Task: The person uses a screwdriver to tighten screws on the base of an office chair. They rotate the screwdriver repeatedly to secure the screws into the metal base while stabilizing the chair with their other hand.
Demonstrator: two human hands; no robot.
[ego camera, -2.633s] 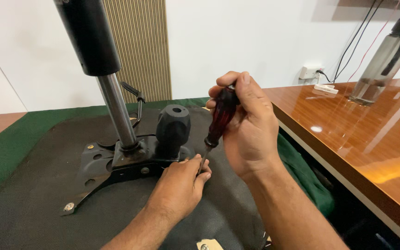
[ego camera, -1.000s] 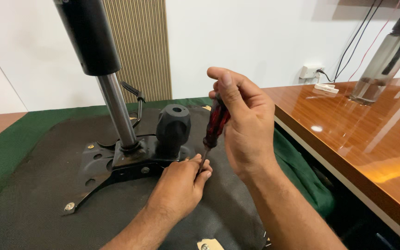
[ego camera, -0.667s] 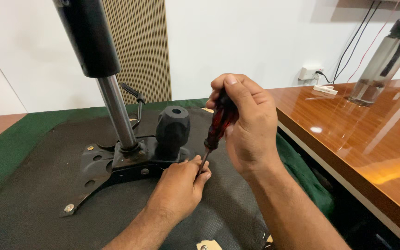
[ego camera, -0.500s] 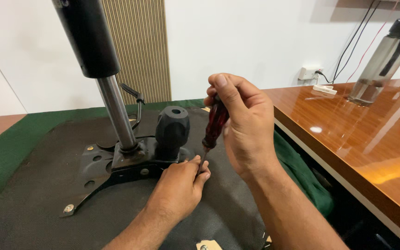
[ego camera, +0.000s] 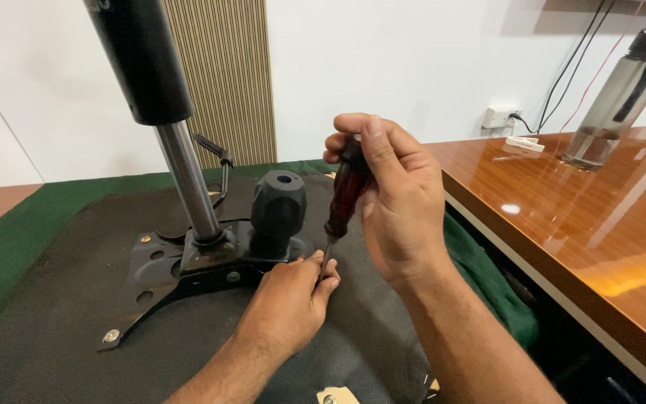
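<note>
Gripping a screwdriver (ego camera: pixel 345 191) by its dark red translucent handle, the right hand (ego camera: pixel 398 198) is seen closed around the tool, with the thumb laid along the top of the handle and the fingers wrapped about its far side. The screwdriver is held nearly upright, tilted slightly, with its thin metal shaft pointing down to the right edge of a black metal mechanism plate (ego camera: pixel 188 265). The left hand (ego camera: pixel 289 303) is rested palm down on the dark fabric underside of an overturned chair seat (ego camera: pixel 54 337), its fingertips pinched about the lower end of the shaft; the tip itself is hidden by those fingers, so what it meets cannot be told. The plate is seen lying flat on the seat, with a bright screw head (ego camera: pixel 111 336) at its near left corner. A chrome gas-lift column (ego camera: pixel 188 183) is seen rising from the plate into a wide black sleeve (ego camera: pixel 140 60). A black knob (ego camera: pixel 278 209) with a hole in its top stands just right of the column and just behind the left hand. A green cloth (ego camera: pixel 31 224) is spread beneath the seat. On the polished wooden desk (ego camera: pixel 562 217) to the right, well apart from the hands, a smoky bottle (ego camera: pixel 614 97) with a black cap is noted.
</note>
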